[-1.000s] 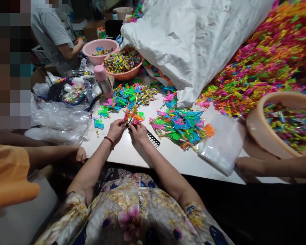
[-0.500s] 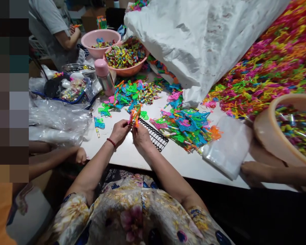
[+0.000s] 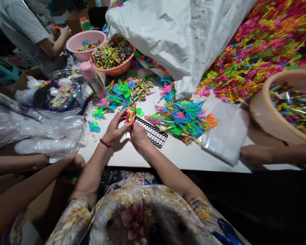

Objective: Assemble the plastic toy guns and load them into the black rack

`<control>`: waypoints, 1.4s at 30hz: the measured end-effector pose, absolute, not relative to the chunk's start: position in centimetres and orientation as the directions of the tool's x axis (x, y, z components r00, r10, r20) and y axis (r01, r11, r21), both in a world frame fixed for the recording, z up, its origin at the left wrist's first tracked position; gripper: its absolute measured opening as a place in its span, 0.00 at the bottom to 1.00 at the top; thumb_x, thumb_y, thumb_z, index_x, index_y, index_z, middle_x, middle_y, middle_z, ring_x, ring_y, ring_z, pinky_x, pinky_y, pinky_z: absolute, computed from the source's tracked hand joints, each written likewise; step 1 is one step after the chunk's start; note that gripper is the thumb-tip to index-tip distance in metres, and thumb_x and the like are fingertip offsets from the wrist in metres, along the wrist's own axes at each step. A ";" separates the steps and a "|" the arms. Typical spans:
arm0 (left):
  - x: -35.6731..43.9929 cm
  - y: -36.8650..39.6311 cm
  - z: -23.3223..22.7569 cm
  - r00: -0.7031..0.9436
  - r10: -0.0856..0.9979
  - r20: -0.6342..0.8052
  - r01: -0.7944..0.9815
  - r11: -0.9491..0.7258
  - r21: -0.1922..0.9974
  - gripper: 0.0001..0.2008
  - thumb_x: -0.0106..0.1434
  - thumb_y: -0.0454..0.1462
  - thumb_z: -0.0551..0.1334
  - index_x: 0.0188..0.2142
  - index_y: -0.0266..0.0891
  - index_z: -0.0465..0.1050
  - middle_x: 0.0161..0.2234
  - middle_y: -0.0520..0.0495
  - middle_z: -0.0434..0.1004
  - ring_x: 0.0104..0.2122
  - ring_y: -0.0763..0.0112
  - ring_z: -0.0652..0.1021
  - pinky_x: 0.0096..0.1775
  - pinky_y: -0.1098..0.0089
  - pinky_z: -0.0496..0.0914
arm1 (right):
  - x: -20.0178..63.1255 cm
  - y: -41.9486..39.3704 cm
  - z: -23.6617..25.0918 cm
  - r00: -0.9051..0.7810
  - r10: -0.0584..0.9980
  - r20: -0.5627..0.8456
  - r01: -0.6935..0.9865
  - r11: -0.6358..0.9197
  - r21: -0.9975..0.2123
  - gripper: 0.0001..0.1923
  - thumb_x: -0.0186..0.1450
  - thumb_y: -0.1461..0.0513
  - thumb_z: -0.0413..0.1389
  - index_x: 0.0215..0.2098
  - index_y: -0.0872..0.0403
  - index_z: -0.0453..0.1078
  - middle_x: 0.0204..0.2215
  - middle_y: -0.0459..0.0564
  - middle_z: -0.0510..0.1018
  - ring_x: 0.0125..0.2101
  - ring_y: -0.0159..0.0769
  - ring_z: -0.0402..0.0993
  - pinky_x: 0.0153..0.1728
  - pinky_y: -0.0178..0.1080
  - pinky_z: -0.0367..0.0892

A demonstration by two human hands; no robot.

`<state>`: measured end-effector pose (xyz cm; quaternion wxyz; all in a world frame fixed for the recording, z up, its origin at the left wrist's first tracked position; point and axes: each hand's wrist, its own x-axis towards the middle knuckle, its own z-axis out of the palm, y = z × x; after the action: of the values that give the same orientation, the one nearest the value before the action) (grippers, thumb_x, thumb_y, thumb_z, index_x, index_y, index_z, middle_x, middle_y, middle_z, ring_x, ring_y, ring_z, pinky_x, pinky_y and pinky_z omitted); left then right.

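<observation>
My right hand (image 3: 139, 136) is closed, pinching small orange and pink plastic toy pieces (image 3: 131, 116) above the white table. My left hand (image 3: 114, 128), with a red bead bracelet at the wrist, is held beside the pieces. Its fingers and thumb are apart, and the fingertips are close to the pink part; whether they touch is hard to see. A black plastic grid rack (image 3: 154, 133) lies flat just right of my right hand. Behind it spreads a pile of blue, green and pink plastic toys (image 3: 183, 117) with small striped tubes.
A second toy pile (image 3: 121, 92) lies behind my hands, near a pink-capped flask (image 3: 94, 80). Basins of tubes stand behind (image 3: 117, 69) and at right (image 3: 257, 102). Clear bags (image 3: 223, 132) lie at right; other people's arms (image 3: 283, 153) reach in from both sides.
My left hand has opened, its fingers spreading away from the orange and pink pieces. My right hand keeps hold of them. The whole view has shifted slightly.
</observation>
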<state>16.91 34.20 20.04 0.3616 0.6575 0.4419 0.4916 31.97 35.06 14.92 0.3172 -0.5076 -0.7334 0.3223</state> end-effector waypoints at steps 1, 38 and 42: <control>17.0 34.3 20.0 0.119 0.935 0.335 0.245 -0.355 0.902 0.33 0.63 0.45 0.67 0.66 0.45 0.62 0.62 0.40 0.66 0.59 0.57 0.72 0.60 0.57 0.68 | 32.0 35.2 15.0 -0.279 0.951 0.131 0.537 0.268 -0.800 0.13 0.73 0.57 0.46 0.41 0.52 0.71 0.35 0.53 0.75 0.34 0.41 0.69 0.39 0.40 0.62; 15.9 32.8 21.3 0.037 0.851 0.523 0.740 -0.375 0.558 0.29 0.64 0.43 0.66 0.63 0.41 0.65 0.50 0.41 0.72 0.48 0.62 0.76 0.48 0.60 0.76 | 44.8 36.3 17.2 -0.348 0.915 0.205 0.912 0.381 -0.151 0.11 0.70 0.63 0.52 0.39 0.59 0.75 0.39 0.61 0.72 0.42 0.48 0.61 0.41 0.45 0.57; 16.8 33.6 23.3 0.226 0.794 0.565 0.778 -0.496 0.385 0.27 0.69 0.42 0.60 0.66 0.42 0.61 0.59 0.38 0.69 0.59 0.58 0.71 0.60 0.54 0.68 | 43.5 36.6 16.2 -0.310 0.936 0.165 0.937 0.330 -0.112 0.12 0.68 0.67 0.49 0.34 0.59 0.74 0.37 0.62 0.73 0.40 0.48 0.59 0.39 0.46 0.52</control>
<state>16.79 33.55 23.30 0.0106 0.7829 0.5021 0.3673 43.47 36.65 16.19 0.1003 -0.5786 -0.8094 -0.0026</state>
